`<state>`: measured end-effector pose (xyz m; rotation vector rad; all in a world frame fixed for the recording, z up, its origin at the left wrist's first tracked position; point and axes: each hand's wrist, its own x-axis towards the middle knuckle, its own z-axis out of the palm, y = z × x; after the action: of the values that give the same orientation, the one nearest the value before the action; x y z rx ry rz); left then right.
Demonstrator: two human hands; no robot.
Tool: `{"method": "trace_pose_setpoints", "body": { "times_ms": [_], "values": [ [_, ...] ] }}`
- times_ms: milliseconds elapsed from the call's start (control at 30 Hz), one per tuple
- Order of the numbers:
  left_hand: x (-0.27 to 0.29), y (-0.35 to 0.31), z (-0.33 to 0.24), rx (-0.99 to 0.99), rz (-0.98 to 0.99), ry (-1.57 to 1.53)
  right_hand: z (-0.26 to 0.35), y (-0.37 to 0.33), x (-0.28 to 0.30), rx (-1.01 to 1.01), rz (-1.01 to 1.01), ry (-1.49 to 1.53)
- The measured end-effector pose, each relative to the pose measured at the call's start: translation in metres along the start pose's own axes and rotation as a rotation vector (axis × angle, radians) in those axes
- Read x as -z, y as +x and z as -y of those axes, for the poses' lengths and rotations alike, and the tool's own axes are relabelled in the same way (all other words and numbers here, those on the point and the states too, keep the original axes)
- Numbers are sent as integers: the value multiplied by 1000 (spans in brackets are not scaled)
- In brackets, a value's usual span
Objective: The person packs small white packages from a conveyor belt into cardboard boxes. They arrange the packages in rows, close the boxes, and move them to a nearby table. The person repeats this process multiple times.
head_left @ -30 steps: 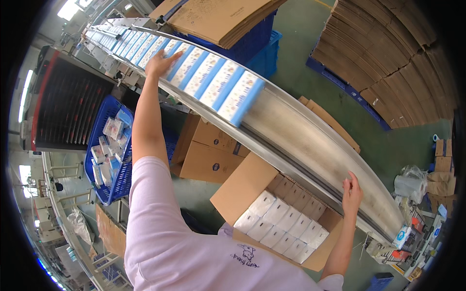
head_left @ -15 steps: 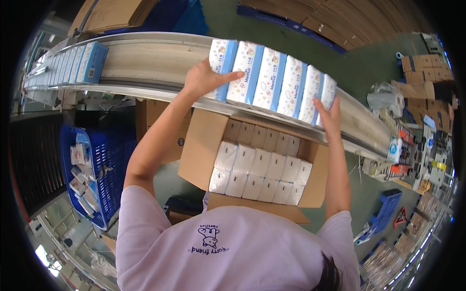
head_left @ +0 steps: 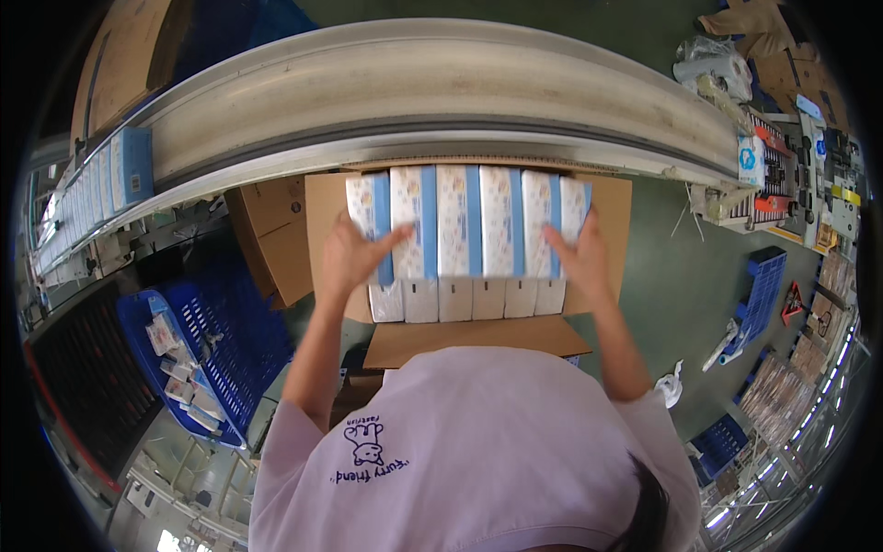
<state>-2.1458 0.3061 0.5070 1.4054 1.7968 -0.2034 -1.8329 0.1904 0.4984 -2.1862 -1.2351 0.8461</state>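
A row of several white-and-blue tissue packs (head_left: pixel 458 221) is squeezed between my two hands, above the open cardboard carton (head_left: pixel 478 343). My left hand (head_left: pixel 352 256) presses the row's left end, its thumb across the front faces. At the other end my right hand (head_left: pixel 581 258) grips in the same way. Below the row, more tissue packs (head_left: pixel 455 300) show inside the carton along its near side; the held row hides the rest of the inside. Whether the held packs touch those beneath, I cannot tell.
Beyond the carton runs a conveyor (head_left: pixel 432 92), with more tissue packs (head_left: pixel 134 166) lined up at its left. A blue basket (head_left: pixel 235 354) holding loose packs stands at left, near brown cartons (head_left: pixel 274 235). At right, a blue pallet (head_left: pixel 762 296) lies on the floor.
Both hands have brought the row of tissue packs off the conveyor, toward me and down over the open carton. The row now covers most of the packs inside. The view has shifted too.
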Motion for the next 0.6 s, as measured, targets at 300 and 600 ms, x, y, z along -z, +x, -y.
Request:
{"method": "trace_pose_setpoints", "body": {
  "times_ms": [300, 600],
  "values": [
    [8, -31, -50, -832, -200, 649, 64, -2, 25, 476, 392, -789],
    [30, 22, -58, -936, -165, 279, 36, 61, 15, 697, -102, -437]
  ]
}}
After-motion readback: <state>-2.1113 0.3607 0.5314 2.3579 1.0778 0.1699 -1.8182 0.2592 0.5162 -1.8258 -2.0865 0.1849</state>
